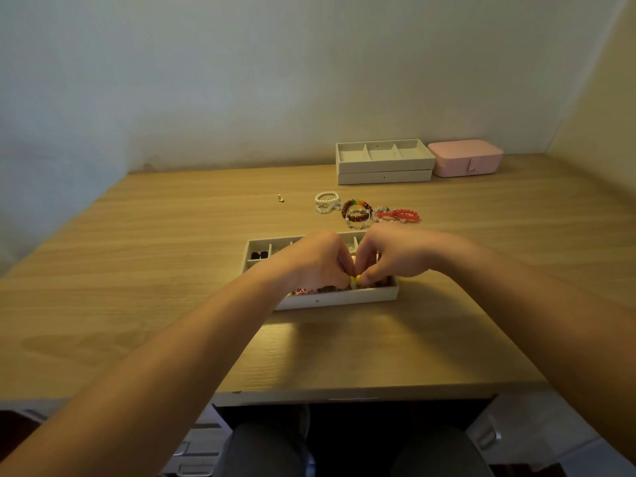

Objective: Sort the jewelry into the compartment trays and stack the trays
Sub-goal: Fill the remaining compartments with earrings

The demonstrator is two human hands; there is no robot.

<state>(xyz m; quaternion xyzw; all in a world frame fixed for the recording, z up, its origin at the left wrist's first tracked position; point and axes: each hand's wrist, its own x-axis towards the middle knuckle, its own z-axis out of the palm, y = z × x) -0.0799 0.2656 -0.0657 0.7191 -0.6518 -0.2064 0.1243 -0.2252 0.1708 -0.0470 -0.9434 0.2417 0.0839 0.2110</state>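
A white compartment tray [344, 297] lies in the middle of the wooden table, mostly covered by my hands. My left hand [316, 259] and my right hand [392, 253] meet over its front row, and both pinch a yellow beaded piece [354, 279] between their fingertips. Dark items [260, 255] sit in a back-left compartment; a pink-red piece [303, 290] and brown beads [327, 289] lie in the front row. Beyond the tray lie white pearl bracelets [325, 201], a brown and multicolour bracelet [356, 210] and a red bracelet [402, 215]. Two stacked trays [383, 166] stand at the back.
A pink closed jewelry box [466, 158] stands right of the stacked trays near the wall. A tiny gold item [281, 198] lies alone on the table left of the bracelets. The table's front edge [344, 390] is near my knees.
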